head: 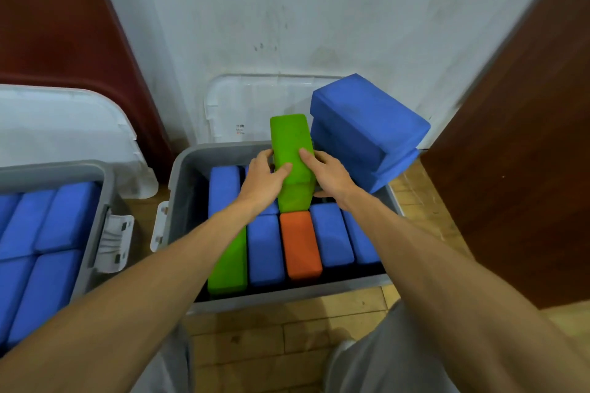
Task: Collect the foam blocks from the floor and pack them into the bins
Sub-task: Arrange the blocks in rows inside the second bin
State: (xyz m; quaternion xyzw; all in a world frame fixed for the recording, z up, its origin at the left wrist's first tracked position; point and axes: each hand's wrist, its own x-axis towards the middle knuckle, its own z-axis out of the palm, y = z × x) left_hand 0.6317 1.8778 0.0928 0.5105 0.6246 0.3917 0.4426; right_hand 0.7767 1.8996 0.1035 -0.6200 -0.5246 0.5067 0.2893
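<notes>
We hold the green block (292, 150) upright over the bin (185, 175) at frame centre; left hand (265, 174) and right hand (329, 174) pinch its long sides, thumbs on the front face. We judge it light, soft, not slippery: the sides are the good hold. Other fingers and the gap below are hidden.

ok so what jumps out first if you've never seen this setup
The upright green block stands out, gripped by the left hand and right hand at the middle grey bin. An orange block sits in its front row, and stacked blue blocks perch on its far right corner.
</notes>
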